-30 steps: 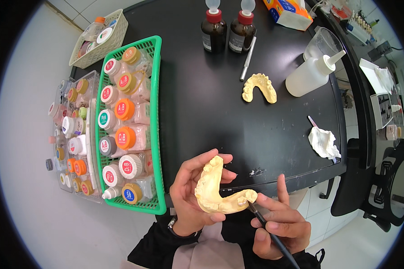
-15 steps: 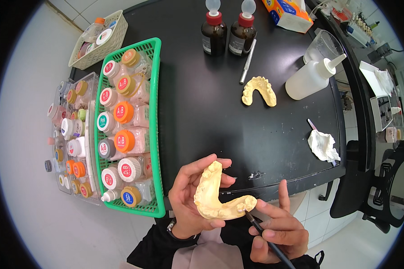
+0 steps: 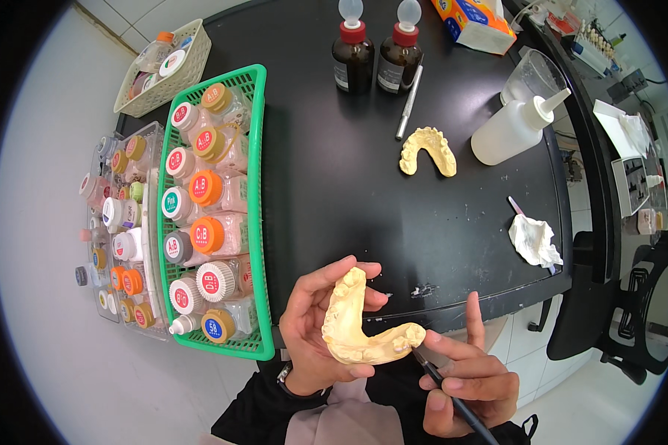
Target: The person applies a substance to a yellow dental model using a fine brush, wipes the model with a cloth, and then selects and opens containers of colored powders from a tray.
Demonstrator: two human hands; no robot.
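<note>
Just right of the green basket's (image 3: 257,185) near end, the left hand (image 3: 304,326) cradles the pale cast (image 3: 343,319), fingers curled behind it, thumb along its near edge. That grip probably leaves the right-hand arm of the arch exposed. And farther right of the basket, here's the right hand (image 3: 476,378), pinching a dark brush (image 3: 469,417) like a pen, tip at the cast's right end; how hard it presses, I can't tell. One fingertip sits against or right by that end, likely for steadiness, while another finger lifts clear.

Well right of the basket's far half lies a second cast (image 3: 428,136), a metal rod (image 3: 409,104) near it, two brown bottles (image 3: 354,63) beyond. Squeeze bottle (image 3: 505,136) farther right again, upright, perhaps parked within reach. Jars (image 3: 208,189) lean inside the basket, lids showing, presumably for quick picking.

Underneath, the bench (image 3: 334,185): black, glossy, white-smudged right of the basket's near end. Pale wall (image 3: 44,185) to the basket's left; dark chair (image 3: 638,311) far off to its right.
</note>
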